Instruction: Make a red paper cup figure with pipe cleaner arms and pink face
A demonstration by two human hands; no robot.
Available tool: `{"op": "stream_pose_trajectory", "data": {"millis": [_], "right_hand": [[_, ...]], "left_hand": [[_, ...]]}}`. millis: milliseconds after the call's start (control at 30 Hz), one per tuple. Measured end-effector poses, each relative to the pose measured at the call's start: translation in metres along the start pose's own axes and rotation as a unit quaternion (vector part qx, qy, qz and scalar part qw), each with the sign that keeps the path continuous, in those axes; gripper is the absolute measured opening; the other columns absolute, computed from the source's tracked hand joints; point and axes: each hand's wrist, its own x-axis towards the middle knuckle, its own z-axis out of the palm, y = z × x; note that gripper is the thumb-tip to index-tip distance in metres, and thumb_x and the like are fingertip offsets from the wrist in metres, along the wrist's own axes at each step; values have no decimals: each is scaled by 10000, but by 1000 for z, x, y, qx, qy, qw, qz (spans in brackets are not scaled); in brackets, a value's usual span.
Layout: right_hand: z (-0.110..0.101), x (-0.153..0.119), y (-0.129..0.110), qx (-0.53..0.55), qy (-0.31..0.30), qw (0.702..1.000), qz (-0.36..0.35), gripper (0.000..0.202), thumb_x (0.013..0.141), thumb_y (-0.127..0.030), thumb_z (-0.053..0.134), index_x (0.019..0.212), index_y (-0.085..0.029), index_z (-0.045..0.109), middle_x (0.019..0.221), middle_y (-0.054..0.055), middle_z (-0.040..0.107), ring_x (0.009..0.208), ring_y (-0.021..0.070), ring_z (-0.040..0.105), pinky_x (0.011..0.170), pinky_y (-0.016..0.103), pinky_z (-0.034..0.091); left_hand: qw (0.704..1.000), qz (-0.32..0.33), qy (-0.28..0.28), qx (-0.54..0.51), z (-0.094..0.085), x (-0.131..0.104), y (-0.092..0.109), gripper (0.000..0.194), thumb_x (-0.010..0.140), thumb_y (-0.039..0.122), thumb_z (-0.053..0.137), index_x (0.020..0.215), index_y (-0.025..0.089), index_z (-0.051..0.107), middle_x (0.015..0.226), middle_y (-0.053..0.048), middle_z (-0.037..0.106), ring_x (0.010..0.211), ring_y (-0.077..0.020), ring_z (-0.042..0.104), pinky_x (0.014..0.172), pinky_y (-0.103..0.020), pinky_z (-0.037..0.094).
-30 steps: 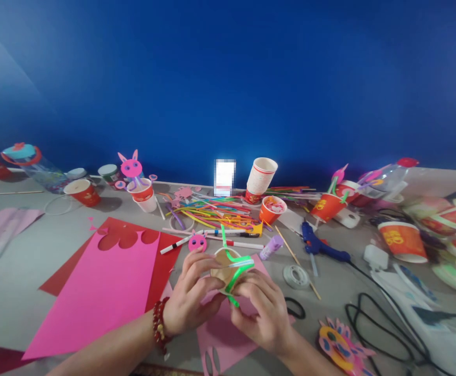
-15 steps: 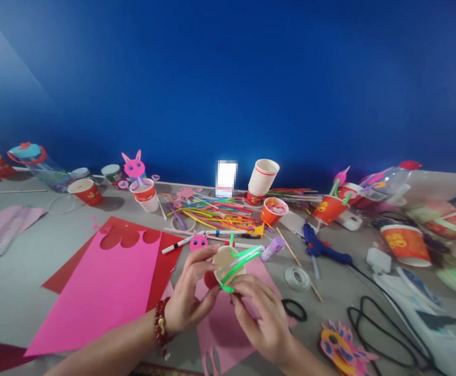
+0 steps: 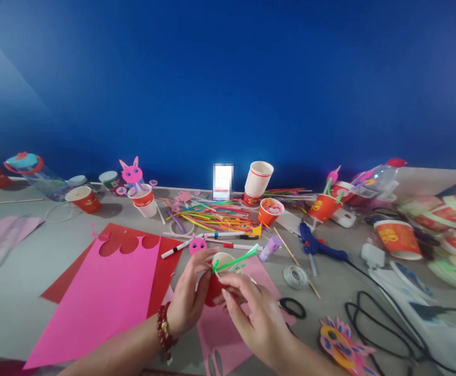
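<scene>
- Head view: a red paper cup [image 3: 214, 291] sits between the two hands above the near middle of the table [image 3: 134, 339], its pale opening facing up and its red wall toward the person.
- The left hand [image 3: 189, 295] wraps the cup's left side, thumb and fingers curved against it; a beaded bracelet [image 3: 166, 328] circles that wrist.
- The right hand [image 3: 255, 310] is at the cup's right side, forefinger and thumb tips close to the red wall; whether they pinch anything cannot be told.
- A bright green strip [image 3: 238, 260] slants across the cup's opening, with one end bunched at the rim beside the left fingertips.
- Beneath the hands lies a light pink sheet [image 3: 228, 331]; to its left, a bright pink sheet [image 3: 95, 308] with rounded cutouts overlaps a red sheet [image 3: 168, 266].
- Just beyond the cup are a pink face cutout [image 3: 198, 245] and a purple glue stick [image 3: 270, 248].
- To the right lie a tape roll [image 3: 295, 277], a blue glue gun [image 3: 322, 247] and a black-handled loop [image 3: 294, 308].
- Farther back, coloured sticks [image 3: 208, 219] lie heaped near stacked cups [image 3: 258, 178].
</scene>
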Motion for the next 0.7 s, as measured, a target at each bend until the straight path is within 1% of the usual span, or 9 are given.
{"op": "stream_pose_trajectory", "data": {"millis": [100,167,233,333,467,567,600,667,700], "right_hand": [[-2,6,-7,-21,-11,1000,2,328,957,-125,448,1265,-237,475,1140,95,719,899,206,732,766,314,593],[-3,10,-10,-44,-10,999,-8,384,942,-113,430,1310,-225,437,1171,116,706,882,213,728,760,334,590],[-2,14,-12,-69,-8,997,-19,422,924,-102,421,1331,-212,415,1169,128,703,842,216,724,748,347,586],[2,17,-11,-107,-14,994,-27,454,905,-103,420,1352,-177,400,1140,147,711,765,212,718,703,344,577],[2,16,-15,-182,-34,983,-13,468,903,-154,464,1366,-112,411,951,128,757,558,203,672,497,307,500],[-15,13,-25,-202,-1,978,-42,418,910,-190,530,1321,-131,481,891,100,763,452,165,608,440,289,450],[-24,12,-28,-189,18,980,-56,387,913,-181,549,1297,-156,509,899,86,762,438,139,587,454,274,458],[-44,10,-28,-158,88,980,-87,310,902,-124,571,1199,-212,577,890,49,755,463,106,574,521,244,487],[-53,10,-24,-147,109,980,-80,281,902,-98,558,1149,-226,598,901,44,749,505,109,591,561,240,502]], "left_hand": [[999,-7,-29,40,-1,-2,2,381,964,79,424,1318,219,400,1454,-185,475,1388,-281,442,1058,-474,464],[996,-2,-48,69,-2,-1,3,508,934,91,478,1408,191,327,1485,-215,429,1431,-301,378,1085,-486,437],[995,-4,-57,82,-3,0,2,581,909,112,516,1439,173,287,1484,-230,420,1438,-312,364,1091,-491,431],[993,-16,-67,96,-1,0,-4,616,892,173,573,1434,178,282,1464,-236,443,1402,-326,421,1059,-483,463],[991,-50,-72,104,4,-7,-14,658,865,229,648,1421,201,296,1377,-218,540,1252,-327,579,982,-459,520],[992,-108,-65,31,6,-10,-15,655,842,256,697,1394,230,345,1318,-164,587,1202,-312,606,991,-446,510],[990,-130,-55,-12,7,-9,-15,645,841,259,703,1384,240,356,1312,-147,588,1205,-302,600,1005,-437,499],[979,-166,-27,-112,7,-7,-14,608,853,263,696,1366,257,369,1309,-121,584,1210,-278,592,1022,-412,486],[970,-180,-13,-161,8,-5,-14,593,859,270,692,1359,262,375,1314,-114,579,1210,-270,590,1025,-401,481]]}}
